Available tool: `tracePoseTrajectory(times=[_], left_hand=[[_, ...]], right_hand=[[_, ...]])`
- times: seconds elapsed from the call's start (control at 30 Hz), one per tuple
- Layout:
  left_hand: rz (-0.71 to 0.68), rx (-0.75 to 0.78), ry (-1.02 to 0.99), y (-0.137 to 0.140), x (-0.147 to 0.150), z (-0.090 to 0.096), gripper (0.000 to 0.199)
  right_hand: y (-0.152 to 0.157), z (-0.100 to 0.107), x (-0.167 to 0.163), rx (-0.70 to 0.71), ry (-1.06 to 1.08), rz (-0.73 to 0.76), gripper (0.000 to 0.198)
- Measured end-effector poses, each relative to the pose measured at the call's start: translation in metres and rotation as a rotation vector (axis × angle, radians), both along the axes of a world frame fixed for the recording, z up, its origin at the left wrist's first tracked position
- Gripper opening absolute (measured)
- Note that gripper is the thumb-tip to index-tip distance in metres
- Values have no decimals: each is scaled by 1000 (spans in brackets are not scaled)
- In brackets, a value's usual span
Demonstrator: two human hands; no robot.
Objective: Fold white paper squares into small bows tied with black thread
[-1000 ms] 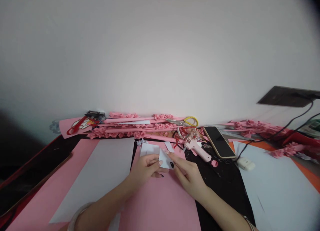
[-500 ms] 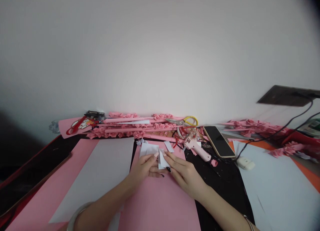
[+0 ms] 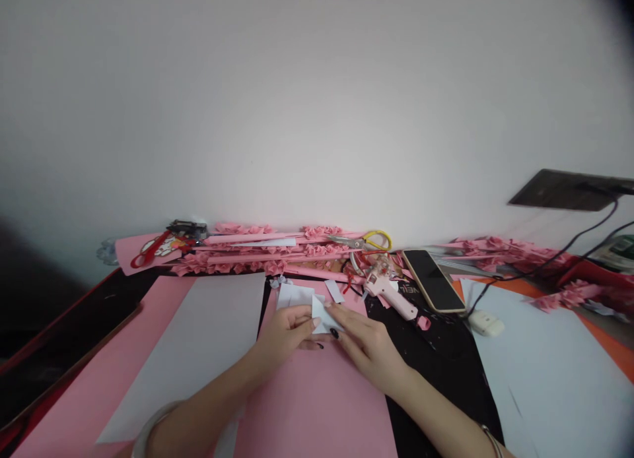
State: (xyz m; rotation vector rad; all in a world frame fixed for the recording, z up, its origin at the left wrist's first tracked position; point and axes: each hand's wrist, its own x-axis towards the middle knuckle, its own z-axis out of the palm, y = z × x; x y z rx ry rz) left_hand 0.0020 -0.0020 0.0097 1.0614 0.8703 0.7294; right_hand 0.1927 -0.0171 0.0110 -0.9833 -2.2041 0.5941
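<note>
Between my two hands is a small piece of white paper [image 3: 323, 318], folded so that it shows a slanted, triangular edge. My left hand [image 3: 287, 329] pinches its left side, thumb on top and fingers underneath. From the other side, my right hand [image 3: 364, 339] presses the paper's right part with its fingertips. Both hands are above a sheet of pink paper [image 3: 317, 405]. Just beyond my left hand lie several white paper squares [image 3: 294, 294], and a white paper strip [image 3: 334, 290] rests beyond the right fingers.
A pink glue gun [image 3: 393, 296], a phone [image 3: 433, 280] and a white case [image 3: 486, 323] lie to the right. Yellow-handled scissors [image 3: 376, 240] rest on pink paper flower stems [image 3: 277, 253] along the wall. Large white sheets [image 3: 198, 346] lie on both sides.
The white paper's upright flap has come down into a flatter, triangular fold. My left thumb has moved down to the paper's lower edge; my right hand has hardly moved.
</note>
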Motion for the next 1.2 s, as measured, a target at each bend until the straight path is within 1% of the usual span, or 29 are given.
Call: tracePoseTrajectory(times=[0.07, 0.13, 0.17, 0.27, 0.33, 0.47, 0.57, 0.7, 0.83, 1.0, 1.1, 1.2], left_hand=[[3, 10, 9, 0, 0, -1, 23], [2, 16, 19, 0, 0, -2, 22], [0, 18, 25, 0, 1, -3, 22], [-16, 32, 40, -1, 1, -4, 25], [-35, 46, 51, -1, 0, -4, 27], [-42, 87, 56, -2, 1, -5, 27], [-34, 182, 74, -1, 2, -4, 20], [40, 290, 172, -1, 1, -5, 17], [107, 281, 306, -1, 1, -4, 18], [109, 312, 315, -2, 2, -2, 9], [126, 279, 312, -1, 1, -3, 13], [158, 249, 292, 0, 0, -6, 22]], right_hand=[[0, 0, 1, -11, 34, -101, 43], [1, 0, 1, -56, 34, -191, 33], [1, 0, 1, -89, 20, -213, 26], [2, -2, 0, -192, -24, -170, 8], [3, -4, -1, -233, -19, -130, 5], [5, -8, -2, -264, 39, -105, 9], [6, -9, -1, -283, 70, -101, 11], [5, -7, -1, -268, 57, -89, 11], [4, -4, -2, -250, 45, -83, 13], [4, -5, -2, -217, 35, -95, 16], [3, -5, -2, -184, 22, -96, 23], [3, -6, -1, -163, 18, -117, 31]])
